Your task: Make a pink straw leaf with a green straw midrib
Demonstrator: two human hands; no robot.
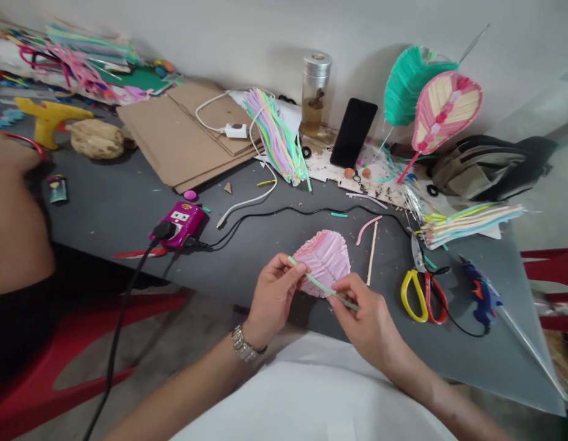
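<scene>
A light green pipe cleaner (318, 283) is stretched between my two hands. My left hand (278, 288) pinches it near one end, thumb against the fingers. Toward the other end, my right hand (360, 306) has it pinched as well. Behind and below the strip lies a pink and lilac ribbed leaf-shaped piece (327, 260) on the grey table, its lower edge partly covered by my fingers. Right of that piece are a short pink strip (367, 229) and a thin cream strip (373, 254). Scissors (422, 288) with yellow and red handles lie farther right.
A blue glue gun (483, 297) rests at the right edge. A purple power socket (180, 225) with black cables sits left. Bundled pipe cleaners (277, 138), cardboard (187, 141), a bottle (315, 92) and a phone (354, 131) stand behind. Another person's arm (18, 208) is at far left.
</scene>
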